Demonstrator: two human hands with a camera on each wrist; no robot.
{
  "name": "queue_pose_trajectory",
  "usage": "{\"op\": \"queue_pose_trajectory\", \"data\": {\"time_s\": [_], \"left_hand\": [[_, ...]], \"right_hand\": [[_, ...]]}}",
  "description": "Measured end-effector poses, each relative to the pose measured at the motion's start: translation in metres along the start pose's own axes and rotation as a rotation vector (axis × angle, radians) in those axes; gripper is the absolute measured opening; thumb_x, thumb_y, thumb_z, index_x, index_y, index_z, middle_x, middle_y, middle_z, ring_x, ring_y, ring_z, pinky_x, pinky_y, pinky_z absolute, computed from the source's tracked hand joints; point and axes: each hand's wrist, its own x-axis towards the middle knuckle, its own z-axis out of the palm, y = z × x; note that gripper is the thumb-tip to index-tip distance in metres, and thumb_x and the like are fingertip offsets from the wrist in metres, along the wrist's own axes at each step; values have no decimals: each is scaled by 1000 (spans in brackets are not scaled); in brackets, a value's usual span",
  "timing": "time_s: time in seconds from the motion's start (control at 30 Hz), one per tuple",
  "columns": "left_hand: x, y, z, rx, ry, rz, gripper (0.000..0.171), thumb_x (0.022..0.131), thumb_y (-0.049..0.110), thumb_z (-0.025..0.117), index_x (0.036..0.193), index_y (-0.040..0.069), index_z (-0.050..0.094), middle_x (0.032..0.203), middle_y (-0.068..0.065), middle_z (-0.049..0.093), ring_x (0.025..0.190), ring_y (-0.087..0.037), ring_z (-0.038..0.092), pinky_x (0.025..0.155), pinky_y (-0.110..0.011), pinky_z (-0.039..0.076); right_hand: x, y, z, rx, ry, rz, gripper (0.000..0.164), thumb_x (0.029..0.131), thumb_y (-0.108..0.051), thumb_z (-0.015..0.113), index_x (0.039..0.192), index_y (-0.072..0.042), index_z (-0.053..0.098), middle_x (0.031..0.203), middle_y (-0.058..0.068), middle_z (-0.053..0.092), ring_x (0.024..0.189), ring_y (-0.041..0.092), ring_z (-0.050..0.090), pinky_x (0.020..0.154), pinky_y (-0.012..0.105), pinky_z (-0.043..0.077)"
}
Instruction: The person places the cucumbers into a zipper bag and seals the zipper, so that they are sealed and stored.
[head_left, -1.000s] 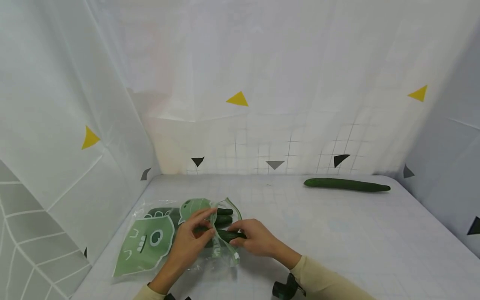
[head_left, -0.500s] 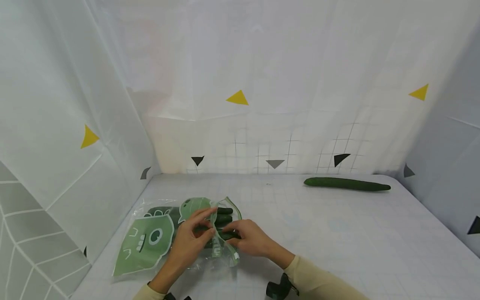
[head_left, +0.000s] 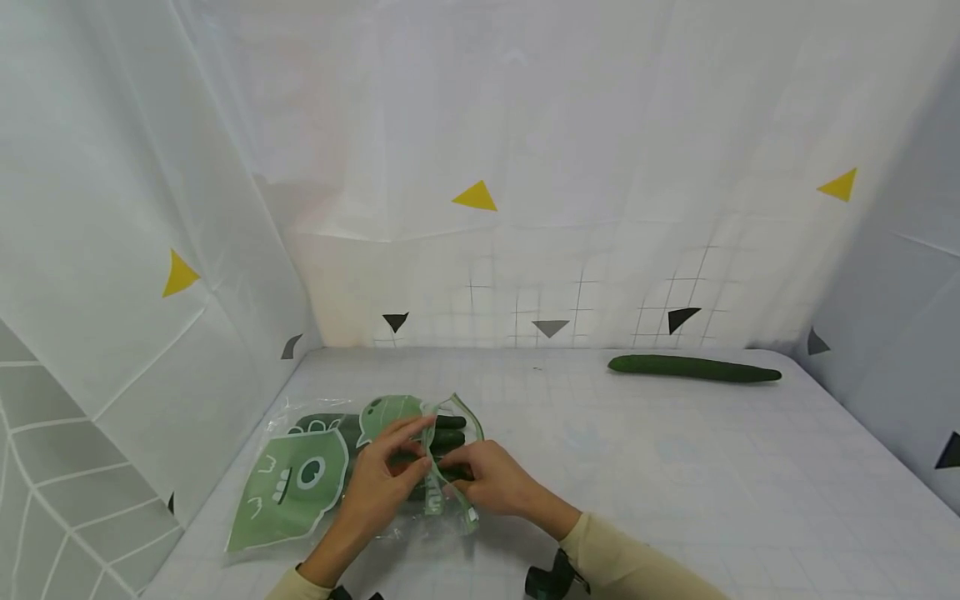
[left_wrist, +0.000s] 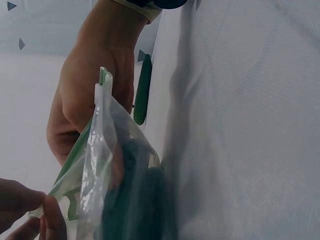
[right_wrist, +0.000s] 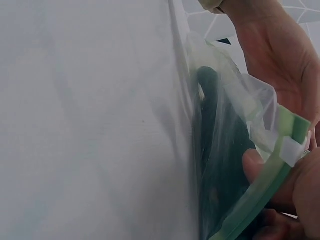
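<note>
A clear zip bag (head_left: 288,492) with a green cartoon print lies on the table's left side, its mouth facing right. Several cucumbers (head_left: 448,439) are inside. My left hand (head_left: 375,479) pinches the upper edge of the mouth; its fingertips (left_wrist: 32,200) show in the left wrist view. My right hand (head_left: 495,477) holds the end of one cucumber (head_left: 457,472) at the opening, fingers partly inside the bag. In the right wrist view, the right thumb (right_wrist: 255,165) is seen behind the clear film, beside the white zip slider (right_wrist: 291,151). The held cucumber is mostly hidden.
Another long cucumber (head_left: 693,368) lies at the table's back right, apart from the bag. White cloth walls (head_left: 570,167) with yellow and black triangles enclose the white table (head_left: 637,467) at the back and sides.
The right hand has moved left, pushing the held cucumber deeper into the bag until little of it shows. The left hand and the bag have stayed nearly still.
</note>
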Motion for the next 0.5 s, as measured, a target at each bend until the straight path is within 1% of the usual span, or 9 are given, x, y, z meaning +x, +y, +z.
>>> {"op": "queue_pose_trajectory", "data": {"time_s": [0.13, 0.17, 0.23, 0.4, 0.5], "left_hand": [[0, 0, 0, -17, -2, 22, 57, 90, -8, 74, 138, 23, 70, 139, 1, 60, 97, -23, 64, 78, -32, 58], [0, 0, 0, -16, -3, 19, 57, 90, -9, 74, 138, 23, 70, 139, 1, 60, 97, -23, 64, 78, -32, 58], [0, 0, 1, -16, -3, 20, 58, 90, -9, 74, 138, 23, 69, 139, 0, 60, 97, -24, 64, 78, -31, 58], [0, 0, 1, 2, 6, 2, 59, 91, -8, 74, 138, 27, 69, 140, 4, 59, 97, -22, 65, 78, -32, 59], [-1, 0, 1, 13, 16, -2, 59, 91, -7, 75, 138, 28, 69, 139, 6, 59, 97, -21, 65, 79, -33, 58]], "right_hand": [[2, 1, 5, -4, 15, -17, 25, 88, 5, 75, 110, -5, 80, 63, -14, 56, 52, 0, 42, 50, 19, 35], [3, 2, 6, -6, 18, -19, 25, 87, 6, 76, 108, -6, 81, 62, -14, 54, 51, 0, 41, 49, 18, 34], [4, 3, 9, -22, 24, -24, 25, 85, 6, 77, 105, -8, 81, 62, -15, 55, 51, -1, 42, 48, 17, 35], [3, 2, 9, -60, 25, -47, 23, 83, 3, 83, 100, -12, 80, 65, -15, 56, 54, -1, 44, 50, 17, 38], [2, 3, 7, -41, 26, -74, 22, 84, 0, 84, 101, -12, 81, 70, -14, 62, 57, -2, 49, 53, 17, 41]]}}
